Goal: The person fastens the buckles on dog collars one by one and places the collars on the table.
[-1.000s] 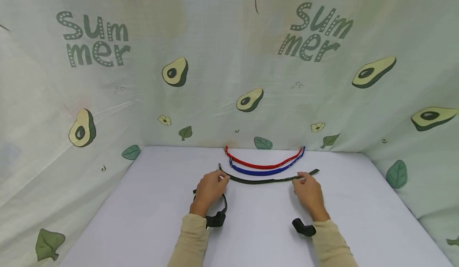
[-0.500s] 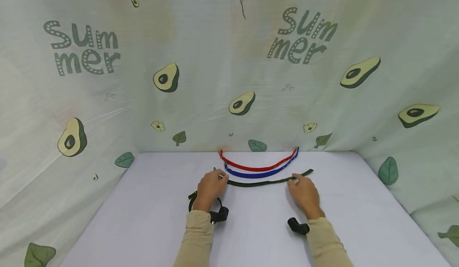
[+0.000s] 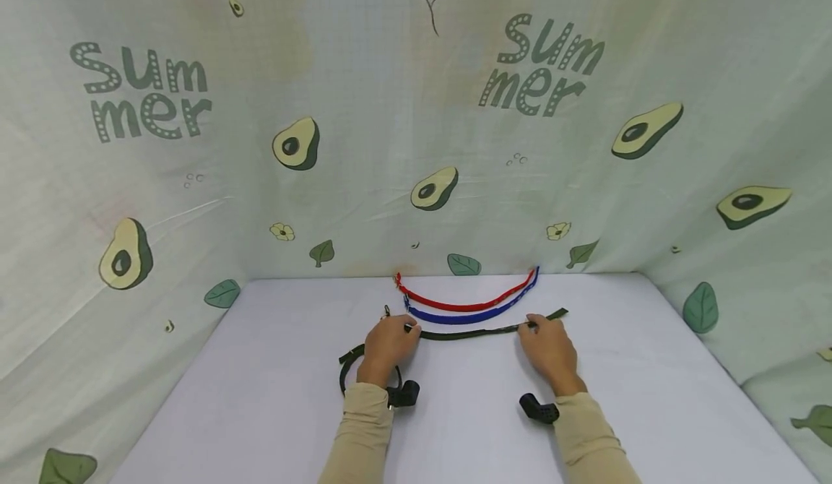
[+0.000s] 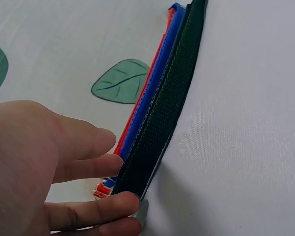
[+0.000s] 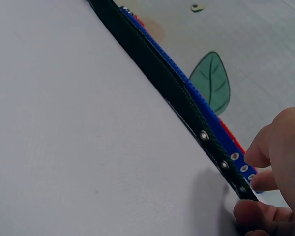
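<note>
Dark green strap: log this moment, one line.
left grip: holds dark green strap | right grip: holds it near holed end | red strap, blue strap: behind it

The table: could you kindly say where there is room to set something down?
Bare: table left of the black loop, right of the right hand, and between the sleeves. Crowded: far middle, with red strap, blue strap, green strap, left hand.

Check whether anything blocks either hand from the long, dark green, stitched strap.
Nothing visible does: left hand and right hand both hold the dark green strap near its ends. The long, curved blue strap lies beyond it, not between.
</note>
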Demonstrator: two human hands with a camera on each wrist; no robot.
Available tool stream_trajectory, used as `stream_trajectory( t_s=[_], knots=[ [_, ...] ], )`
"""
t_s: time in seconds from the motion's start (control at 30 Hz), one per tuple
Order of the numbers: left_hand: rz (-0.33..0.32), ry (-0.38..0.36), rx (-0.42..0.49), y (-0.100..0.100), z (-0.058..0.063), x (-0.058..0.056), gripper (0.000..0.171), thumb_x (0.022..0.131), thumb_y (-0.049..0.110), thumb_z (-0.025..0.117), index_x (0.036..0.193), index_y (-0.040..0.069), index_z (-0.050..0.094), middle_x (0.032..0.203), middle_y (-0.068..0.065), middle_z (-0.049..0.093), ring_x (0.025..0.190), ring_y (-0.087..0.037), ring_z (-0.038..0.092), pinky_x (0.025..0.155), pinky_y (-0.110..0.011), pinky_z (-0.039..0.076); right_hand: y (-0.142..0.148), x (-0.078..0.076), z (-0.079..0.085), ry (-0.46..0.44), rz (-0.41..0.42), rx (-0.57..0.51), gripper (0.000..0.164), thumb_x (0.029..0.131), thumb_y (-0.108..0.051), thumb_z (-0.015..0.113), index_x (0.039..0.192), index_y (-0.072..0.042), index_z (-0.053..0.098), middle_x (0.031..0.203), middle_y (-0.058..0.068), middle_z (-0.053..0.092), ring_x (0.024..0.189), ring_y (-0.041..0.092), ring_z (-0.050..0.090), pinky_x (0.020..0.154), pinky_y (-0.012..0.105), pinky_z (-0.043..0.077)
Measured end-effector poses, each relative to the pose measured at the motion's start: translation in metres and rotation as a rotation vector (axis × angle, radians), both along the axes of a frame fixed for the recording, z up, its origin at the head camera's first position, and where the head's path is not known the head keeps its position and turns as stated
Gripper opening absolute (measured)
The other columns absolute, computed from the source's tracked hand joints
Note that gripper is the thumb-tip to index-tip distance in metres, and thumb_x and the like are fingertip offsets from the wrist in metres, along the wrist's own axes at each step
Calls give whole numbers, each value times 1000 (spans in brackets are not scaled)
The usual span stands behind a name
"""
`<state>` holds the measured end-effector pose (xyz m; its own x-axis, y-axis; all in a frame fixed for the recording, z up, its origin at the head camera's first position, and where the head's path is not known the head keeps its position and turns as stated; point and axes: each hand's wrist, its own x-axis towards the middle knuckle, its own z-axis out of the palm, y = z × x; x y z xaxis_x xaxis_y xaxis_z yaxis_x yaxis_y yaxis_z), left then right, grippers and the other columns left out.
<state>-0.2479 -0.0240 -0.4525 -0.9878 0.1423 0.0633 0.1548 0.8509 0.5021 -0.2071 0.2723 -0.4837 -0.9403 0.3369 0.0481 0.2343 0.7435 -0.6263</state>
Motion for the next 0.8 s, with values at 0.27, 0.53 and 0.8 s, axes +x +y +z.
stream_trajectory(
  t_s=[0.27,0.53,0.8],
  knots=[
    [17,-3,-12,-1,-3,1,28,96,32,66,115,14,76,116,-7,71,110,-33,65,88,-50,52,-3,0,-3,13,2,30,43,96,-30,54,127,-4,68,127,31,54,111,53,57,84,61,47],
    [-2,26,-51,-2,-6,-1,27,94,31,70,114,14,77,114,-12,71,107,-36,65,83,-51,53,-4,1,-1,-4,-2,45,45,97,-32,52,131,-5,66,127,33,55,112,54,56,83,61,48],
    [-18,56,-41,-5,-10,-3,11,91,28,73,95,18,77,102,-7,72,98,-30,66,78,-46,52,-7,2,-1,38,7,89,37,95,-29,56,118,-6,73,116,27,62,99,49,63,75,58,51]
  ],
)
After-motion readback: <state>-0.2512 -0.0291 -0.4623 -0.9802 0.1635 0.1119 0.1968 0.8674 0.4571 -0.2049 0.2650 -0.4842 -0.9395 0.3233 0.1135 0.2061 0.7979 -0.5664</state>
